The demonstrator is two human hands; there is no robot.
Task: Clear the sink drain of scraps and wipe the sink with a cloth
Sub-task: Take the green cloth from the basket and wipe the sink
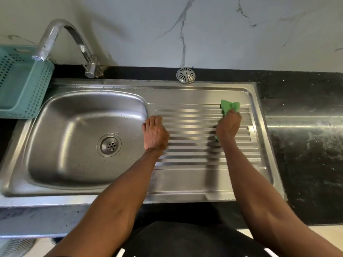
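Note:
The steel sink (55, 115) has a bowl on the left with its drain (109, 145) showing no scraps. A ribbed drainboard (191, 145) lies to the right. My right hand (228, 127) grips a green cloth (229, 106) and presses it on the far right part of the ribs. My left hand (155, 133) rests flat on the drainboard's left end, fingers straight, beside the bowl's rim. A round metal strainer (185, 75) sits on the black counter behind the sink.
A curved chrome tap (61, 38) arches over the bowl's far left. A teal perforated basket (20, 84) stands at the left. Black stone counter (306, 127) extends to the right, with a marble wall (241, 34) behind.

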